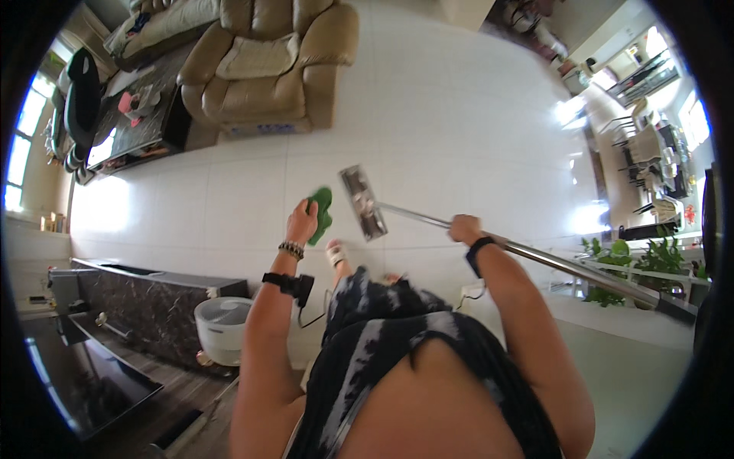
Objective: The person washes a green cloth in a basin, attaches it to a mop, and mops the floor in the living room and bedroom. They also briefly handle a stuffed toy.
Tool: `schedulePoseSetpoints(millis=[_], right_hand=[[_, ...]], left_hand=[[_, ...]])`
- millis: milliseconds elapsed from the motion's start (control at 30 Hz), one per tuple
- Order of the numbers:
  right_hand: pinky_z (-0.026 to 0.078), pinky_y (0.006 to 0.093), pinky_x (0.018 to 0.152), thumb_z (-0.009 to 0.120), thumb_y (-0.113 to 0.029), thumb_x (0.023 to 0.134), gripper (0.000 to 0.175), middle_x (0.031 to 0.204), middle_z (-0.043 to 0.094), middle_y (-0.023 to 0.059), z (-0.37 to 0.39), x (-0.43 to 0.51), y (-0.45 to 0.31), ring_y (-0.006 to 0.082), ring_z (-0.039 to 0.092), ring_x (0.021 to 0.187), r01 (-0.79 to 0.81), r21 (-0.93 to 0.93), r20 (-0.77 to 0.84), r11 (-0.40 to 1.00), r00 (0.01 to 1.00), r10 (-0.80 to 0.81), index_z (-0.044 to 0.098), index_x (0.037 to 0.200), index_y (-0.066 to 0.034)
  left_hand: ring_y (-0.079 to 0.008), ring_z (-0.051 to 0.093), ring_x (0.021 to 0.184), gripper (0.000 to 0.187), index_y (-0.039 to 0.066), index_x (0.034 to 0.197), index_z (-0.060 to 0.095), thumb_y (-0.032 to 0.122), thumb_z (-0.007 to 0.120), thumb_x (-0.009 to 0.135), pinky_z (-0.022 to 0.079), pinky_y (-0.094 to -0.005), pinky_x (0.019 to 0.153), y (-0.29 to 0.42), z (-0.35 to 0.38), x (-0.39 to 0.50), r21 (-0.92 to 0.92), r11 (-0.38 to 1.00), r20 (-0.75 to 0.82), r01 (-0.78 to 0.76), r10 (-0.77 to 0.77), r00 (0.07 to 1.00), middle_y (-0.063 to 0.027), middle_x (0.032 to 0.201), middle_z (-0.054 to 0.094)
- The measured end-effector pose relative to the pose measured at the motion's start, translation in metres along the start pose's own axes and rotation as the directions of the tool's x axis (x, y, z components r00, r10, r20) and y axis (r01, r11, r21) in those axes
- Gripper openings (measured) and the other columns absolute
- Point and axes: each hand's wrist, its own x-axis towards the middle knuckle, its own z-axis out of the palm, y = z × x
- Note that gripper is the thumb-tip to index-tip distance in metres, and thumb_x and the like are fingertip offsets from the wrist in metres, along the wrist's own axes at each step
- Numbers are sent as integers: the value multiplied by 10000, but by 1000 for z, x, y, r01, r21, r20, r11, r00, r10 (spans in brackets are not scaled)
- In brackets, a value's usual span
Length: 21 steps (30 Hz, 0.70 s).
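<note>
My left hand (302,221) grips a bunched green cloth (322,217), held out in front of me above the floor. In my right hand (464,228) is the metal pole (550,257) of a flat mop, which slants up to the right past my forearm. At the pole's lower end the rectangular mop head (363,202) shows its bare-looking upper plate, to the right of the cloth. Whether a pad sits beneath that plate is hidden. One sandalled foot (337,252) shows just below the cloth.
Glossy white floor tiles (436,115) stretch ahead. A tan leather recliner (258,86) stands at the far left, beside a dark coffee table (143,126). Nearer on the left are a long marble-faced cabinet (149,315) and a white round appliance (221,327). Potted plants (619,269) stand at the right.
</note>
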Motion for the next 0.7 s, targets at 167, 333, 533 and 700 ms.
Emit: schedulePoseSetpoints(millis=[167, 333, 533, 700], right_hand=[[498, 356, 570, 578, -435, 841, 444, 684, 649, 103, -1, -13, -1, 220, 625, 575, -315, 264, 356, 911, 910, 212, 639, 796, 2], [355, 363, 360, 662, -302, 830, 428, 504, 471, 93, 29, -27, -5, 196, 459, 406, -566, 655, 572, 500, 804, 160, 494, 643, 44], [374, 322, 359, 664, -357, 834, 406, 510, 456, 37, 75, -25, 8, 147, 445, 390, -737, 620, 749, 267, 658, 78, 469, 646, -54], [394, 304, 387, 634, -365, 861, 353, 534, 463, 1, 94, -15, 20, 126, 440, 404, -807, 584, 811, 92, 584, -31, 476, 690, -99]], left_hand=[[-181, 594, 727, 436, 2, 837, 626, 432, 569, 880, 455, -323, 624, -50, -43, 45, -434, 780, 157, 450, -427, 891, -92, 763, 629], [-153, 605, 776, 414, 23, 1031, 612, 377, 676, 826, 486, -310, 627, -96, -51, 52, -665, 441, 381, 602, -493, 782, -41, 913, 628], [-210, 607, 961, 431, 56, 1200, 527, 281, 651, 854, 510, -376, 789, -125, -22, 60, -711, 64, 590, 700, -488, 644, -71, 1110, 607], [-202, 551, 1074, 409, 125, 1291, 447, 242, 563, 917, 486, -398, 854, -113, 35, 65, -762, 123, 495, 636, -521, 695, -37, 1224, 543]])
